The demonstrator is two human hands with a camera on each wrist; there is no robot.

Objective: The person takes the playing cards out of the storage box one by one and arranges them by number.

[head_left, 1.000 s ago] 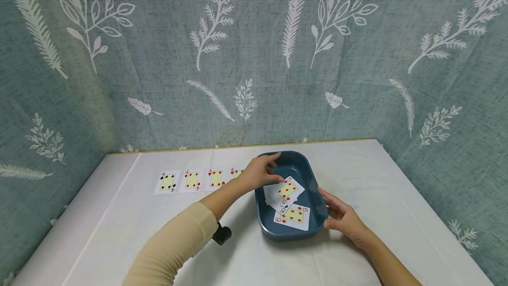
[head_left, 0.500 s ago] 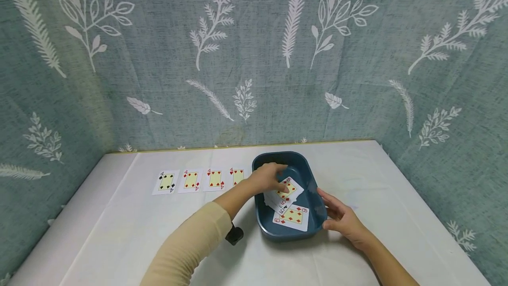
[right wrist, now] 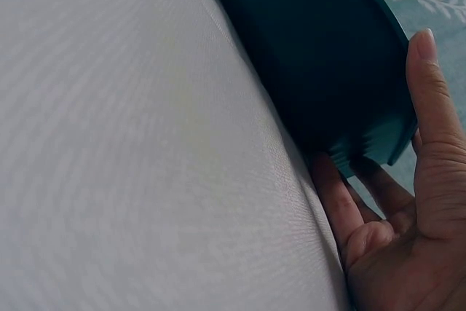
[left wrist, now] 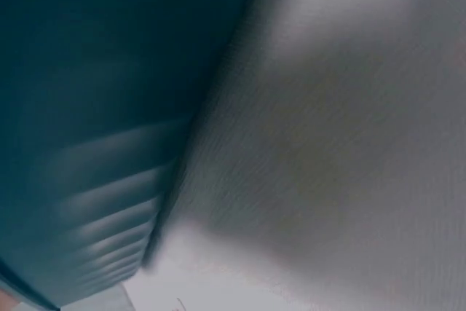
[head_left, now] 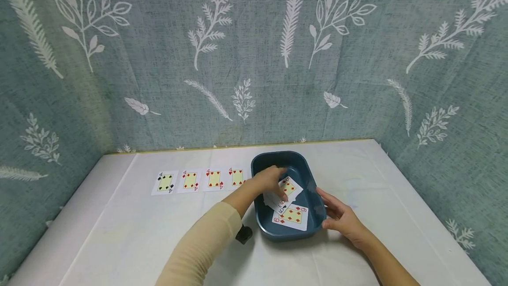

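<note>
In the head view, a dark blue plastic tub (head_left: 265, 228) holds several loose playing cards. A six of diamonds (head_left: 291, 217) lies lowest, and a five of diamonds (head_left: 289, 189) tops an overlapping pile. My left hand (head_left: 270, 180) reaches over the tub's left rim, its thumb and fingers apart above that pile; the fingertips partly cover the five. At the right side my right hand (head_left: 343, 220) holds the tub. The right wrist view shows that hand's thumb (right wrist: 429, 85) along the rim and its other fingers against the tub's wall (right wrist: 313, 56).
Left of the tub lies a row of face-up fours: a four of spades (head_left: 165, 182), a four of diamonds (head_left: 190, 181) and two red fours, the last partly behind the left arm. A black device (head_left: 244, 235) sits under the left wrist. A patterned curtain (head_left: 254, 56) borders the white table (head_left: 119, 233).
My left hand has moved slightly right and nearer over the card pile, its thumb now lower across the five. The right hand and tub keep their place.
</note>
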